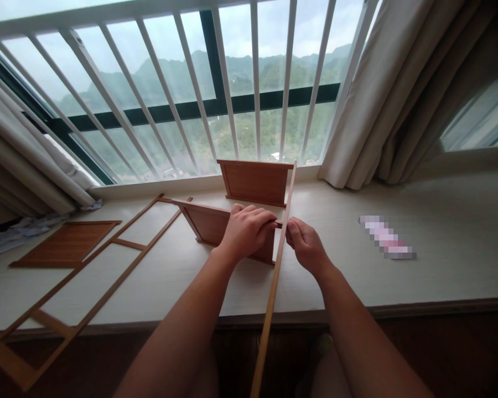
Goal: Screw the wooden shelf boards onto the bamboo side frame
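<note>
My left hand [249,229] is closed over the top edge of a brown wooden shelf panel [209,224], near the end that meets a long frame. That wooden frame [269,298] is seen edge-on and runs from the panels toward me. Behind, a second shelf panel [255,182] stands on its edge against the same frame. On the frame's right side my right hand [305,240] is closed at the joint, level with the left hand. Whatever its fingertips hold there is too small or hidden to make out.
A ladder-shaped wooden frame [108,284] lies at left, overhanging the sill's front edge. Beyond it is a loose slatted panel [68,243]. A blurred pink-white item [385,237] rests on the pale sill [448,265] at right. White bars [255,83] and curtains [369,105] border the window.
</note>
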Motion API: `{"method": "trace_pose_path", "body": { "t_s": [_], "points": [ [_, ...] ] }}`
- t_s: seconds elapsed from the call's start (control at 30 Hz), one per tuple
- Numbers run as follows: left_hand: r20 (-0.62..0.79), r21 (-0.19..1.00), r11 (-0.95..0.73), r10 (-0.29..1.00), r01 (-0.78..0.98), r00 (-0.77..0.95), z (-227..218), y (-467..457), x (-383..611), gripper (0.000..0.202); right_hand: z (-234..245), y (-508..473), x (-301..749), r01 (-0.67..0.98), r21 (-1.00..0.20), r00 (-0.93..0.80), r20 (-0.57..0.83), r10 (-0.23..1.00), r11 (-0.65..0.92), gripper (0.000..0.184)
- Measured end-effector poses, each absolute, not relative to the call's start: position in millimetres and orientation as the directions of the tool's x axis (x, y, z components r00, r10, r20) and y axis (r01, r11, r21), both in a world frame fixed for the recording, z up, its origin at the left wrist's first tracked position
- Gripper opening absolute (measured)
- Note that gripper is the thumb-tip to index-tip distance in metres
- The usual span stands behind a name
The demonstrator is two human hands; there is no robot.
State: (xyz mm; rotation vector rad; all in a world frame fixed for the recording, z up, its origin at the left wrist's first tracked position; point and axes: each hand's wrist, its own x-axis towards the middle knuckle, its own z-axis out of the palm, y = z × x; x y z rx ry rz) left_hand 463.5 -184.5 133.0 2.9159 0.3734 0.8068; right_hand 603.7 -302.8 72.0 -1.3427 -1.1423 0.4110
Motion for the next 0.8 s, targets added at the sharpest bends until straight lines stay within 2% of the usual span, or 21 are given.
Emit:
{"method": "trace_pose_path", "body": {
  "t_s": [0.2, 0.43, 0.6, 0.8],
  "points": [
    [0.469, 0.167, -0.959, 0.282, 0.229, 0.837, 135.2, -194.6, 463.9, 0.028, 71.3, -304.6, 605.5, 0.383, -0.888, 0.428, 0.415, 0.802, 0.255, 0.042],
    [0.356, 0.183, -0.953, 0.294, 0.242, 0.887, 149.3, -209.2, 463.6, 0.051, 71.4, -303.3, 604.7, 0.455, -0.855, 0.465, 0.467, 0.752, 0.249, 0.040],
    [0.337, 0.175, -0.953, 0.293, 0.246, 0.895, 152.7, -209.9, 467.5, 0.037, 63.0, -300.3, 602.0, 0.402, -0.879, 0.513, 0.448, 0.732, 0.256, 0.045],
    [0.358, 0.197, -0.946, 0.313, 0.257, 0.880, 149.7, -210.9, 470.4, 0.032, 56.2, -300.9, 604.0, 0.316, -0.903, 0.528, 0.422, 0.737, 0.291, 0.048]
  ]
}}
